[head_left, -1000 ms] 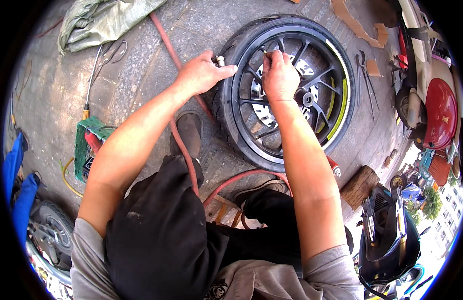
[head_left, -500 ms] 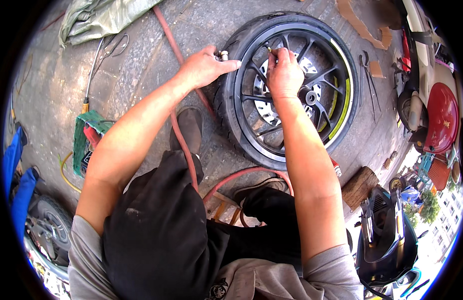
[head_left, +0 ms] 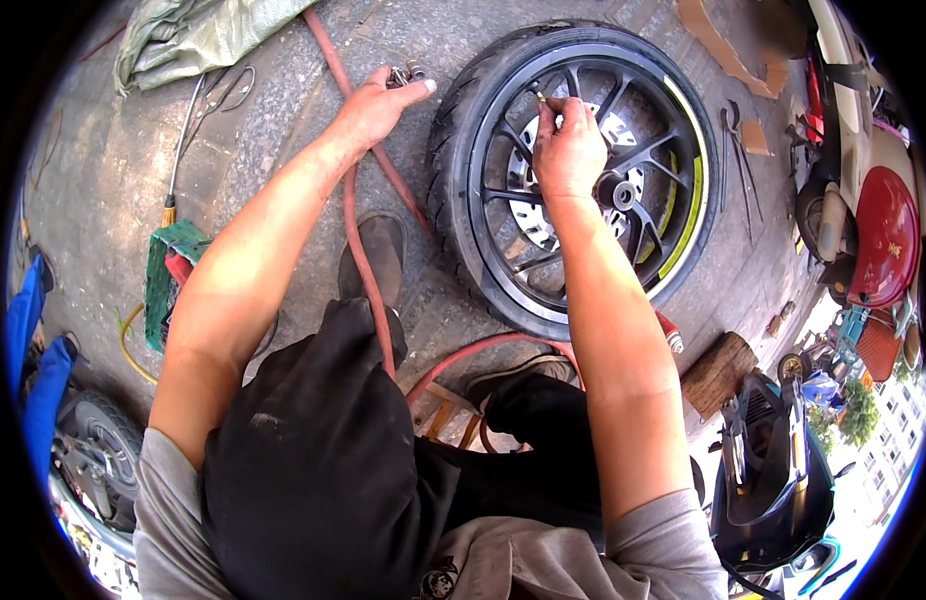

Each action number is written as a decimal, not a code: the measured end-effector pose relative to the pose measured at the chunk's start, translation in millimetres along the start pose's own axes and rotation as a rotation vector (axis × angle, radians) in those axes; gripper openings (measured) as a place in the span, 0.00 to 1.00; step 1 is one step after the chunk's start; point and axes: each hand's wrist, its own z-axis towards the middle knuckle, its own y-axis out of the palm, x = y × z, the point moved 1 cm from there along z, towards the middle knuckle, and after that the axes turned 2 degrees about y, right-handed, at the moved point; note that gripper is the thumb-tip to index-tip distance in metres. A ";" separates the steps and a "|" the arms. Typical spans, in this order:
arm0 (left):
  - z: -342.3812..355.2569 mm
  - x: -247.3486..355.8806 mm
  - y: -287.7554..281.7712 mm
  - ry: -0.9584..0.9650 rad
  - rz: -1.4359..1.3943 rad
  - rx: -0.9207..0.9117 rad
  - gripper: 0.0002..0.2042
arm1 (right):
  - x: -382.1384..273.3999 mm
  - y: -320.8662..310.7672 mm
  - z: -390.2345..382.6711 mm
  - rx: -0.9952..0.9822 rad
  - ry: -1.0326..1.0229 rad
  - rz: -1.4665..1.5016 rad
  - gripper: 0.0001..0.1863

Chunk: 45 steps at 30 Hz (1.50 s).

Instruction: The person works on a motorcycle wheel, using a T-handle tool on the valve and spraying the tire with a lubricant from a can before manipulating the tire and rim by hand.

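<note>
Motorcycle wheel (head_left: 623,193) is lying under the right hand (head_left: 571,150), which is pinching its valve stem (head_left: 540,96); beside it, the left hand (head_left: 371,112) is clutching a metal fitting (head_left: 415,70).

Daylight brightened the paving (head_left: 273,140) left of the wheel (head_left: 623,193) and washed out the buildings (head_left: 898,425) to its lower right. A patch to its upper right was blurred, while fisheye distortion curved the surroundings toward a black, blue-fringed border.
</note>
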 end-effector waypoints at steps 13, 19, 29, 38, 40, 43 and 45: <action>3.3 6.3 -0.6 -0.013 0.272 0.002 0.42 | 1.6 2.6 -4.0 0.024 -0.009 -0.017 0.07; -4.4 10.7 0.2 -0.010 0.256 0.024 0.37 | 1.7 5.3 -7.8 0.025 0.035 0.013 0.08; -4.0 16.9 -3.2 -0.026 0.448 -0.018 0.38 | -7.7 -8.2 9.2 -0.219 0.277 -0.009 0.16; 2.9 19.4 2.5 0.051 0.697 0.184 0.37 | -14.1 -48.1 9.7 -0.530 0.514 0.449 0.15; 5.1 23.9 5.7 0.053 0.739 0.221 0.37 | -11.5 -51.4 7.9 -0.495 0.606 0.704 0.15; 9.2 26.1 5.5 0.080 0.782 0.269 0.37 | -11.1 -54.6 6.3 -0.439 0.756 0.915 0.16; 9.1 26.3 6.7 0.092 0.832 0.311 0.38 | -10.8 -59.0 7.0 -0.459 0.860 1.009 0.16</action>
